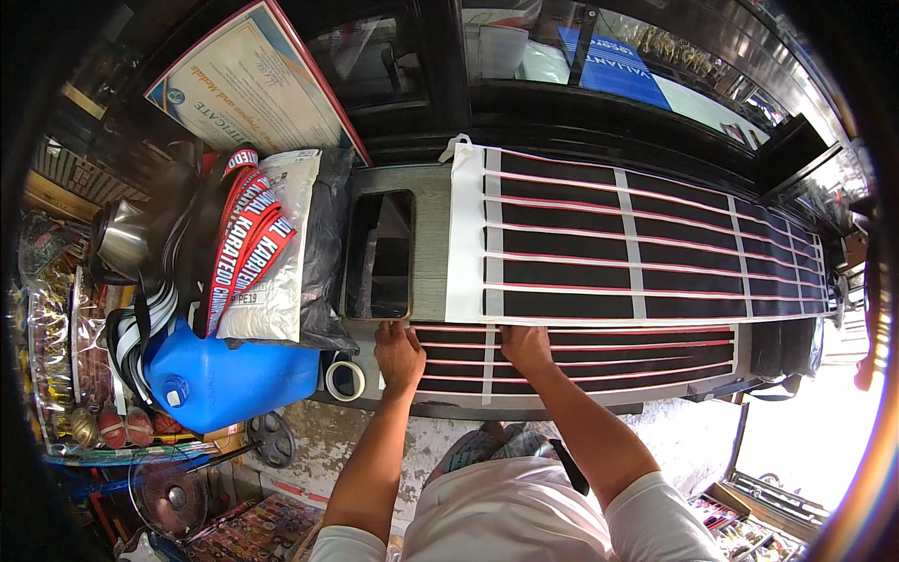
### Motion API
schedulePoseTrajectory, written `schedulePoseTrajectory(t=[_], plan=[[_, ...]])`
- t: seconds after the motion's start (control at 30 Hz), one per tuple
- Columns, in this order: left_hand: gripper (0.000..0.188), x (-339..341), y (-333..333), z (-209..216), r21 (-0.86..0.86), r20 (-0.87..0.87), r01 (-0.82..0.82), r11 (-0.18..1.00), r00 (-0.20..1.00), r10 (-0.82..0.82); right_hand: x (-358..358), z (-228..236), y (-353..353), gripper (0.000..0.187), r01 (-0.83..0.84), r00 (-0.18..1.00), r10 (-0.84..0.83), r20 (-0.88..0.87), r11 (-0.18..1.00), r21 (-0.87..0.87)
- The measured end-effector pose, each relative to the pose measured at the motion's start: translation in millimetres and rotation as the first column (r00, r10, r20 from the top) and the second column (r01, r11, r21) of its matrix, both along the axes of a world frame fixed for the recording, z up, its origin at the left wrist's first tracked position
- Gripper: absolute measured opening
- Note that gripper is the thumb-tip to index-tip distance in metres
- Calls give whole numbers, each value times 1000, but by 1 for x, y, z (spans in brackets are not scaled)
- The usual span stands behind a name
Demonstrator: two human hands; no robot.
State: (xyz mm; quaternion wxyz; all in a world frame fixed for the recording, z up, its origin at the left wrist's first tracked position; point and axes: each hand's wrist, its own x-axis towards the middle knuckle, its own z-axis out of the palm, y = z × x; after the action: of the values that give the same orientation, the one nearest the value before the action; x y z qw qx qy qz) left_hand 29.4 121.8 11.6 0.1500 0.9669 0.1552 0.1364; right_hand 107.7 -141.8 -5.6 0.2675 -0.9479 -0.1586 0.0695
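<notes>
the person wears a plain white short-sleeved t-shirt (510,515), its sleeves ending above the elbows. both forearms are bare, and the left hand (399,355) and right hand (526,347) carry no gloves, and no watch or ring is visible.

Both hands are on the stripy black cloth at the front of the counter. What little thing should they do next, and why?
Probably slide both palms outward to flatten it. The left hand and right hand press flat on the near strip of striped cloth, close together by its left end. Most of the strip runs off to the right, untouched. A wider striped sheet already lies smooth just behind it.
</notes>
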Motion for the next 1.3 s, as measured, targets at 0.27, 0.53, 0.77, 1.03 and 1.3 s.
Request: schedulePoseTrajectory(t=[0.27, 0.53, 0.77, 1.03, 1.3], plan=[[46, 16, -19, 2, 14, 83, -93, 996, 992, 91, 7, -3, 7, 21, 95, 993, -93, 71, 995, -25], [92, 36, -59, -9, 96, -242, -335, 937, 905, 349, 13, -8, 10, 28, 137, 987, -136, 88, 991, -3], [102, 44, -68, -4, 12, -459, -371, 929, 823, 335, 20, -4, 4, 31, 48, 985, -53, 164, 998, 34], [100, 37, -68, -16, 102, -429, -355, 929, 827, 363, 26, -6, 3, 29, -35, 967, 24, 254, 999, 38], [97, 38, -69, -16, 82, -416, -386, 919, 825, 383, 31, -28, 2, 40, -62, 943, 85, 322, 995, -81]])
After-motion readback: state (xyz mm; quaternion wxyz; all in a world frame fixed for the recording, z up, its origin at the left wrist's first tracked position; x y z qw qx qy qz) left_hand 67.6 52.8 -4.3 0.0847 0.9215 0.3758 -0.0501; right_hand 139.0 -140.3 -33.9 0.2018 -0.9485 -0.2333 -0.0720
